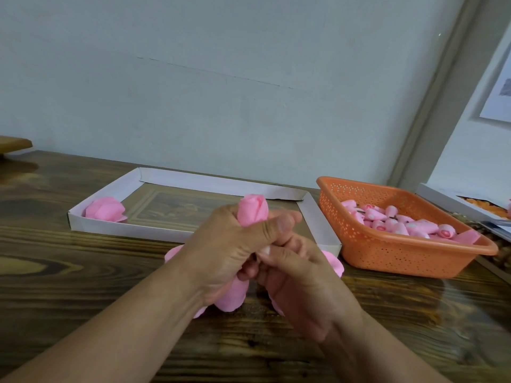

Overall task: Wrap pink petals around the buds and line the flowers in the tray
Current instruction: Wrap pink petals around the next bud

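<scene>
Two hands meet over the bench: the left hand curls round a pink bud, its tip poking above the thumb, while the right hand pinches pink petals beneath. Behind, one finished flower lies in the white tray; more buds fill the orange basket.
</scene>
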`<state>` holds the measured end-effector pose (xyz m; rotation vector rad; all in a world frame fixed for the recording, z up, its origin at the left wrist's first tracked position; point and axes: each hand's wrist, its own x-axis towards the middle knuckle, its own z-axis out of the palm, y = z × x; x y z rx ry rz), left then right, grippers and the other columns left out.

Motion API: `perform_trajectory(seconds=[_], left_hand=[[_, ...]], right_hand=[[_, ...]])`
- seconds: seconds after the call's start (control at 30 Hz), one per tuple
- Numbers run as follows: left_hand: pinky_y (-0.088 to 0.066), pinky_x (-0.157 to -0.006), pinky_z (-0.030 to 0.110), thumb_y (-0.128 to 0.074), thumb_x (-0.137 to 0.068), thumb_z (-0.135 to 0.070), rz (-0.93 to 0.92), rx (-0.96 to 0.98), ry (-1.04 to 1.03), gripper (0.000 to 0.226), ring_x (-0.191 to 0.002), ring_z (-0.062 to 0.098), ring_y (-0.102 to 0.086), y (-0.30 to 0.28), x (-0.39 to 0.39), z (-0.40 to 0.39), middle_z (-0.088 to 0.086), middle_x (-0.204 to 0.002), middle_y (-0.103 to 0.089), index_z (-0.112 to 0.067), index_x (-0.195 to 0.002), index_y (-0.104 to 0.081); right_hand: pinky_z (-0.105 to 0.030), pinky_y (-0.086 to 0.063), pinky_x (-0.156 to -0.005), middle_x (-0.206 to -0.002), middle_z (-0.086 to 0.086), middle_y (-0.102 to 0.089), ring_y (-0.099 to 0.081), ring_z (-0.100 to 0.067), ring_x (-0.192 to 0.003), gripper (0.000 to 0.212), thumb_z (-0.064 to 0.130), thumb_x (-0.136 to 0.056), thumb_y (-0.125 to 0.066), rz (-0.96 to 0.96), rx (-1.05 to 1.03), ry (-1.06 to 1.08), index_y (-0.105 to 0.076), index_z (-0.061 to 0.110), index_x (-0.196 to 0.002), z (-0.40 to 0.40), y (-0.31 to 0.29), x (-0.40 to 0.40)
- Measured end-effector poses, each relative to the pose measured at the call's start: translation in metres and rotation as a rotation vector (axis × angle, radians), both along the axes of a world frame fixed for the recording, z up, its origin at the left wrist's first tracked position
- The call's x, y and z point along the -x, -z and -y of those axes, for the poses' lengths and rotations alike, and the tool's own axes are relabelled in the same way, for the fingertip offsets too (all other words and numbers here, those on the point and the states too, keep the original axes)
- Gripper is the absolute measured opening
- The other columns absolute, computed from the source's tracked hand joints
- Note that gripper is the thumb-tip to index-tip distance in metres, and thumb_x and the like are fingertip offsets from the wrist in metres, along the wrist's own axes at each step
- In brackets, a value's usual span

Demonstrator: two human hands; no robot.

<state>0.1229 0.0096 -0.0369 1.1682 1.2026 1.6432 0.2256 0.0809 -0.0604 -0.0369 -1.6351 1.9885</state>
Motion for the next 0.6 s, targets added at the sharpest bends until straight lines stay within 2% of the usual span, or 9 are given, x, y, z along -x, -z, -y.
perform_trajectory(seconds=[0.07, 0.13, 0.23, 0.3, 0.37, 0.43, 0.5, 0.6], left_hand=[[-0.036, -0.059, 0.035, -0.076, -0.052, -0.052, -0.017, -0.02, 0.0, 0.045, -0.081, 0.035, -0.046, 0.0, 0.0, 0.0, 0.033, -0.107, -0.062, -0.025, -0.088, -0.077], [-0.035, -0.068, 0.045, -0.077, -0.052, -0.052, -0.034, -0.04, 0.003, 0.042, -0.088, 0.038, -0.051, -0.002, -0.002, 0.001, 0.028, -0.109, -0.065, -0.026, -0.086, -0.077], [-0.037, -0.066, 0.042, -0.075, -0.054, -0.055, -0.085, -0.04, 0.001, 0.044, -0.083, 0.042, -0.053, -0.004, -0.002, 0.003, 0.026, -0.104, -0.067, -0.026, -0.087, -0.077], [-0.038, -0.066, 0.041, -0.072, -0.061, -0.059, -0.13, -0.034, -0.013, 0.038, -0.088, 0.047, -0.057, -0.006, -0.003, 0.005, 0.025, -0.106, -0.067, -0.025, -0.076, -0.075], [-0.043, -0.071, 0.048, -0.069, -0.07, -0.061, -0.123, -0.03, -0.015, 0.043, -0.09, 0.04, -0.065, -0.009, -0.002, 0.006, 0.014, -0.103, -0.071, -0.021, -0.056, -0.063], [-0.045, -0.085, 0.054, -0.062, -0.074, -0.057, -0.043, -0.037, -0.036, 0.045, -0.087, 0.027, -0.07, -0.014, 0.006, 0.003, 0.008, -0.098, -0.074, -0.021, -0.05, -0.055], [-0.044, -0.094, 0.048, -0.057, -0.076, -0.051, -0.028, -0.03, -0.158, 0.043, -0.087, 0.02, -0.07, -0.018, 0.024, 0.0, 0.007, -0.09, -0.075, -0.02, -0.046, -0.054], [-0.044, -0.088, 0.039, -0.054, -0.092, -0.038, -0.065, 0.046, -0.405, 0.049, -0.083, 0.02, -0.065, -0.025, 0.065, -0.004, -0.001, -0.075, -0.074, -0.019, -0.048, -0.054]], right_hand=[[-0.025, -0.05, -0.069, -0.068, -0.001, -0.062, -0.053, -0.014, -0.064, 0.013, 0.009, -0.08, -0.059, -0.024, 0.014, -0.064, -0.07, 0.015, -0.077, -0.001, -0.001, 0.0], [-0.026, -0.049, -0.071, -0.069, 0.0, -0.062, -0.055, -0.012, -0.065, 0.015, 0.007, -0.082, -0.056, -0.036, 0.028, -0.107, -0.07, 0.013, -0.083, -0.002, -0.003, -0.001], [-0.028, -0.05, -0.073, -0.071, -0.002, -0.062, -0.057, -0.011, -0.066, 0.014, 0.007, -0.082, -0.056, -0.04, 0.049, -0.161, -0.069, 0.01, -0.087, -0.002, -0.005, -0.002], [-0.027, -0.051, -0.073, -0.073, -0.003, -0.063, -0.059, -0.013, -0.069, 0.009, 0.01, -0.079, -0.06, -0.029, 0.03, -0.165, -0.067, 0.009, -0.085, -0.004, -0.004, -0.002], [-0.026, -0.052, -0.073, -0.079, -0.007, -0.067, -0.062, -0.015, -0.073, 0.012, 0.008, -0.077, -0.065, 0.014, -0.058, -0.083, -0.067, 0.007, -0.088, -0.007, -0.003, -0.003], [-0.023, -0.052, -0.07, -0.087, -0.008, -0.069, -0.064, -0.016, -0.078, 0.021, 0.004, -0.074, -0.067, 0.035, -0.186, 0.081, -0.067, 0.005, -0.095, -0.013, -0.004, -0.006], [-0.026, -0.051, -0.073, -0.094, -0.009, -0.07, -0.065, -0.018, -0.084, 0.028, 0.006, -0.071, -0.068, 0.017, -0.233, 0.255, -0.068, 0.009, -0.099, -0.022, -0.006, -0.01], [-0.027, -0.052, -0.071, -0.092, -0.007, -0.072, -0.066, -0.017, -0.082, 0.032, 0.008, -0.069, -0.066, -0.045, -0.197, 0.439, -0.067, 0.011, -0.1, -0.037, -0.011, -0.018]])
